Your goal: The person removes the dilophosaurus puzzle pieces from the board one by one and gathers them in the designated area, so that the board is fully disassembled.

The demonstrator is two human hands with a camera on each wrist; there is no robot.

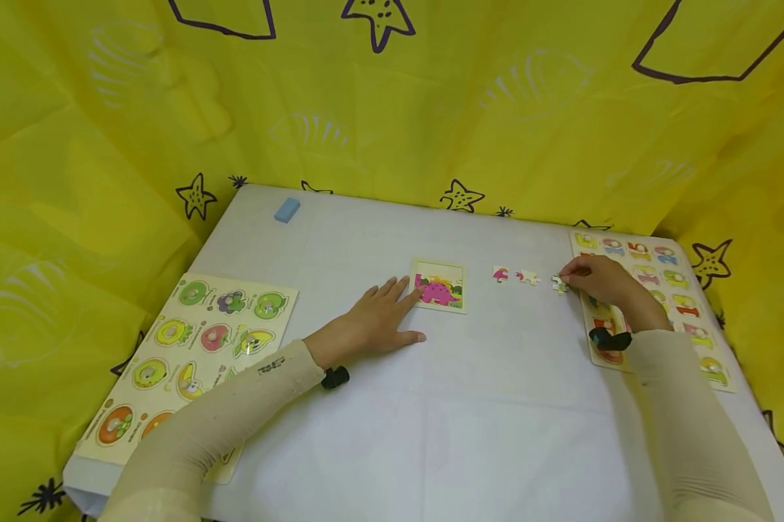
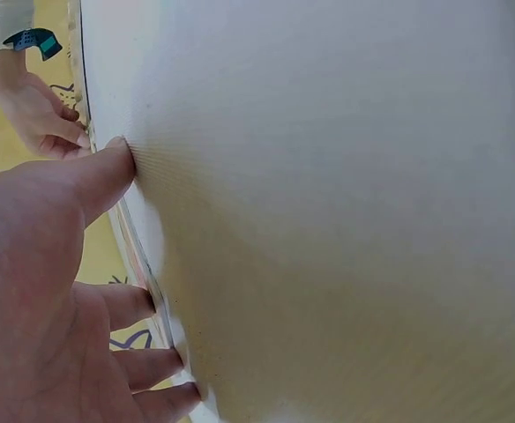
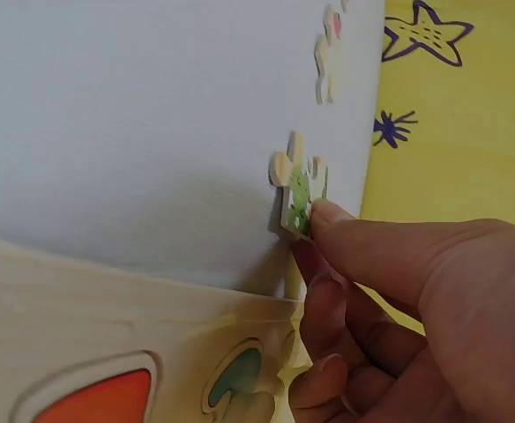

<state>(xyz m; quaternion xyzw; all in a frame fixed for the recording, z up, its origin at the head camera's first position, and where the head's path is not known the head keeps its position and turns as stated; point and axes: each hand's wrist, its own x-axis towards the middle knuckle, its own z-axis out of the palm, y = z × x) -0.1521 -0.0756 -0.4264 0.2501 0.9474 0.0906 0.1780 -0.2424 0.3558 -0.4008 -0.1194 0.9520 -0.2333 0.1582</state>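
A small square dinosaur puzzle [image 1: 439, 288] lies mid-table, its tray showing a pink dinosaur and a bare strip along the top. My left hand [image 1: 382, 319] rests with fingers spread at its left edge, index fingertip over the picture. In the left wrist view the fingers [image 2: 156, 361] come down to the white surface. Far to the right, my right hand [image 1: 597, 281] pinches a green-and-white jigsaw piece [image 3: 298, 189] between thumb and finger, close over the table. Two loose jigsaw pieces, one pink [image 1: 500, 274] and one mostly white [image 1: 528, 278], lie between puzzle and right hand.
A number board [image 1: 682, 290] lies under the right forearm. The left forearm crosses a fruit board [image 1: 199, 348] with knobbed pieces. A blue block [image 1: 288, 210] sits near the back left edge. Yellow patterned cloth [image 1: 392, 123] surrounds the table.
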